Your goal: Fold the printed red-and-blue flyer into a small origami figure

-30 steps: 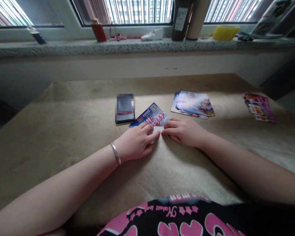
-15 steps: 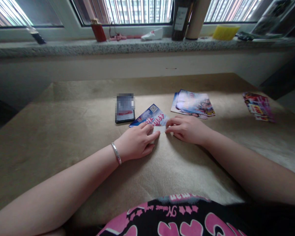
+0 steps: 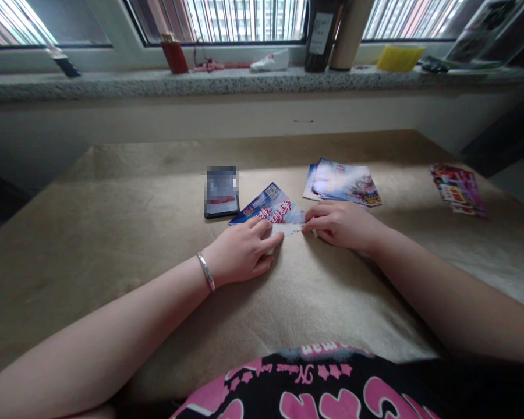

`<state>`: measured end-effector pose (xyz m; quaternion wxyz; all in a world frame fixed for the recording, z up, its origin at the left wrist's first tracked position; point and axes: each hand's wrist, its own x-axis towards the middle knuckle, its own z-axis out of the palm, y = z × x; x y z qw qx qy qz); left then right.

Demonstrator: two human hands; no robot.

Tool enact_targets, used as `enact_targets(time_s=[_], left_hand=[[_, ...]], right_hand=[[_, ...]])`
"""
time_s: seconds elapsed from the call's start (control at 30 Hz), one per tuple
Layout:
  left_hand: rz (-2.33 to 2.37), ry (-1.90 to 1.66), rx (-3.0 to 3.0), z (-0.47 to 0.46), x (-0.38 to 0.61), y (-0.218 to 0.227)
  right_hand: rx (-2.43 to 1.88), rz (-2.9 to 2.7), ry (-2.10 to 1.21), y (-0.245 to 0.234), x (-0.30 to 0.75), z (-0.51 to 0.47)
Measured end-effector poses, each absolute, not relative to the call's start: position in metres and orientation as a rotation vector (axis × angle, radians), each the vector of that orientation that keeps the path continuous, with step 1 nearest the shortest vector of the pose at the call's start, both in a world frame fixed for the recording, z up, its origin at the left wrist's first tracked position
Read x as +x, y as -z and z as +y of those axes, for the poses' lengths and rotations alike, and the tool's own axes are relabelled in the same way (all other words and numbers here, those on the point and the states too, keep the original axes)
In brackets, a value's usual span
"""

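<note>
A blue printed leaflet (image 3: 273,203) with red lettering and a QR code lies on the table, its near edge folded over so a pale strip shows. My left hand (image 3: 244,247), with a silver bangle at the wrist, presses down on its lower left part, fingers spread over the paper. At the fold's right end, my right hand (image 3: 338,224) has its thumb and fingers pinched together on the leaflet's corner. The right fingertips partly cover that corner. Left of the leaflet lies a phone-like dark flat object (image 3: 222,195), its face blurred out.
Several similar leaflets (image 3: 344,179) are stacked just beyond my right hand. A fan of pink and red printed papers (image 3: 458,192) rests at the table's right. On the stone windowsill (image 3: 227,84) stand a red lighter-like item (image 3: 174,55), a dark bottle (image 3: 321,35) and a yellow block (image 3: 400,58).
My right hand has slid a little to the right and away from me along the fold, exposing more of the pale strip. My left hand stays in place.
</note>
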<state>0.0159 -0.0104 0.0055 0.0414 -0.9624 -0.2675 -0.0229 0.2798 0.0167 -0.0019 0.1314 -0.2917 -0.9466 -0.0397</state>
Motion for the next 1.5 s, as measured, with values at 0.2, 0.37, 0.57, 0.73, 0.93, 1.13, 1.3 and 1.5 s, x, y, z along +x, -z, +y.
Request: enact_targets(time_s=[0.2,0.37,0.57,0.73,0.93,1.13,1.3,1.5], left_hand=[[-0.815,0.076,-2.94,-0.01,0.015,-0.004],[-0.814,0.067,-2.942,-0.01,0.015,-0.004],[-0.806,0.069,-2.944,-0.011,0.016,-0.005],[-0.805,0.077,-2.938,-0.009,0.015,-0.003],[-0.806,0.069,-2.941,-0.009,0.015,-0.003],[-0.808,0.07,-2.937,-0.01,0.014,-0.002],[-0.81,0.066,-2.933,-0.01,0.015,-0.003],[-0.811,0.066,-2.931,-0.009,0.015,-0.002]], right_hand=[[-0.886,-2.758,0.2,-0.001,0.286,0.018],[-0.901,-2.787,0.213,-0.001,0.29,0.02],[-0.939,-2.792,0.219,-0.001,0.295,0.022],[-0.98,-2.806,0.196,-0.002,0.298,0.023],[-1.001,-2.813,0.168,-0.001,0.3,0.025],[-1.016,-2.799,0.178,-0.003,0.303,0.024],[-1.018,-2.817,0.173,-0.005,0.304,0.024],[-0.997,-2.812,0.141,-0.006,0.306,0.025]])
